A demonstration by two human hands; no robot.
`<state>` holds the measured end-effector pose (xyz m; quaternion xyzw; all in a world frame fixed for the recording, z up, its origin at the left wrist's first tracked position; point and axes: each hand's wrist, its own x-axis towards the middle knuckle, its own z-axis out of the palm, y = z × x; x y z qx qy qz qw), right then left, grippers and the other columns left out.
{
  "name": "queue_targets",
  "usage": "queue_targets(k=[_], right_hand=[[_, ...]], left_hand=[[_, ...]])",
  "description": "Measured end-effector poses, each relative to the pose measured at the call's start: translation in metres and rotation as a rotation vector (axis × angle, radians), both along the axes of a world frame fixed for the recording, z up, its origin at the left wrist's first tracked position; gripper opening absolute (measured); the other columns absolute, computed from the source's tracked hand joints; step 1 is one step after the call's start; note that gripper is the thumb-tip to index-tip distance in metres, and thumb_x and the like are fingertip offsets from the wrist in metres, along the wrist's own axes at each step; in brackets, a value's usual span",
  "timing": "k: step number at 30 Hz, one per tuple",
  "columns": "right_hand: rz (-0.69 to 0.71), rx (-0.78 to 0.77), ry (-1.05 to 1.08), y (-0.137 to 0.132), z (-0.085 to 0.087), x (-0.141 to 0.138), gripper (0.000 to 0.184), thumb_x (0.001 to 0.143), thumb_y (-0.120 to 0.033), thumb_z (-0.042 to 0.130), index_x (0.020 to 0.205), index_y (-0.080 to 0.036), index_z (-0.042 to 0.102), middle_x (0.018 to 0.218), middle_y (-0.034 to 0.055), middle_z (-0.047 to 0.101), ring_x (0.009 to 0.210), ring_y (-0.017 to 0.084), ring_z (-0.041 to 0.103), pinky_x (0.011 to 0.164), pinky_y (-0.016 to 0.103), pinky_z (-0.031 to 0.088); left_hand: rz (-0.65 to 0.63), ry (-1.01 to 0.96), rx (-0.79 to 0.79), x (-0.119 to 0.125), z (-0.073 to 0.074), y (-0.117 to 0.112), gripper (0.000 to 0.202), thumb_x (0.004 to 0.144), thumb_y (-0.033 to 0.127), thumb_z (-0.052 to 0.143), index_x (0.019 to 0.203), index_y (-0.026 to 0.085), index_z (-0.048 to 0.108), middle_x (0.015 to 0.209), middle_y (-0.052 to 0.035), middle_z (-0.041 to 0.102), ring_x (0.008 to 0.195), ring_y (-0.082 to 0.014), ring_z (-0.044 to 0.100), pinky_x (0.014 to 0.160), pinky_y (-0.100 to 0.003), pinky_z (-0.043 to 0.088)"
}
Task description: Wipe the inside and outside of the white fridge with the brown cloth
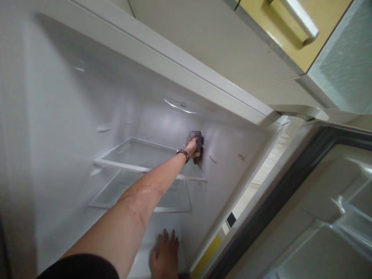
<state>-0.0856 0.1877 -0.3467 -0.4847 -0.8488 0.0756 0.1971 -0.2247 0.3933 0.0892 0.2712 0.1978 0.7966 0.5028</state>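
Note:
I am looking into an open white fridge (72,116). My left arm reaches deep inside, a dark watch on its wrist. My left hand (191,147) is closed around a grey-purple cloth (197,140), which presses against the back wall near the right corner, just above a glass shelf (122,164). My right hand (165,254) lies low in the frame with its fingers spread flat on a white surface at the bottom of the compartment. It holds nothing.
A second glass shelf (174,209) sits under the first. The fridge door (334,217) stands open at the right, with door bins. Above the fridge is a yellow cabinet front (325,35) with a metal handle (299,19). Pale floor shows through the hinge gap.

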Motion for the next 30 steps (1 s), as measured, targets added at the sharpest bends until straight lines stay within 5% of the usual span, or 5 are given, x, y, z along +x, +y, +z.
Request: queue_targets(k=[6,14,20,27,30], right_hand=[[0.016,-0.013,-0.041,-0.001,0.006,-0.002,0.047,0.095,-0.035,0.052,0.141,-0.031,0.061,0.158,0.0046,0.048,0.152,0.041,0.030,0.123,0.065,0.024],[0.002,-0.008,-0.167,-0.003,0.011,-0.005,0.051,0.094,-0.031,0.047,0.142,-0.027,0.061,0.158,0.0074,0.047,0.151,0.042,0.032,0.121,0.065,0.025],[-0.003,-0.018,-0.198,-0.006,0.019,-0.005,0.053,0.096,-0.036,0.041,0.145,-0.024,0.060,0.158,0.0086,0.047,0.150,0.042,0.033,0.120,0.063,0.025],[-0.014,-0.042,-0.214,-0.006,0.020,-0.006,0.055,0.097,-0.038,0.039,0.146,-0.025,0.059,0.159,0.0079,0.046,0.150,0.042,0.031,0.119,0.061,0.025],[-0.015,-0.028,-0.216,-0.004,0.016,-0.007,0.055,0.097,-0.038,0.038,0.147,-0.024,0.058,0.160,0.0081,0.045,0.151,0.042,0.030,0.120,0.061,0.024]], left_hand=[[0.004,-0.010,-0.116,-0.063,0.019,-0.060,0.052,0.104,0.047,0.029,0.100,0.010,0.065,0.087,-0.0126,0.071,0.086,-0.0242,0.070,0.098,-0.044,0.053],[0.170,-0.149,-0.073,-0.143,0.028,-0.180,0.055,0.100,0.059,0.032,0.109,0.016,0.065,0.098,-0.0124,0.074,0.093,-0.0270,0.072,0.092,-0.047,0.058],[0.371,-0.023,-0.040,-0.155,0.039,-0.247,0.028,0.098,0.037,0.051,0.104,0.015,0.066,0.083,-0.0059,0.073,0.072,-0.0199,0.071,0.089,-0.041,0.060],[0.208,0.048,-0.204,-0.160,0.068,-0.298,0.033,0.098,0.040,0.053,0.110,0.013,0.065,0.093,-0.0132,0.075,0.088,-0.0270,0.074,0.094,-0.047,0.059],[0.280,0.176,-0.240,-0.166,0.079,-0.304,0.030,0.098,0.039,0.052,0.105,0.013,0.065,0.086,-0.0119,0.074,0.085,-0.0259,0.074,0.090,-0.043,0.060]])
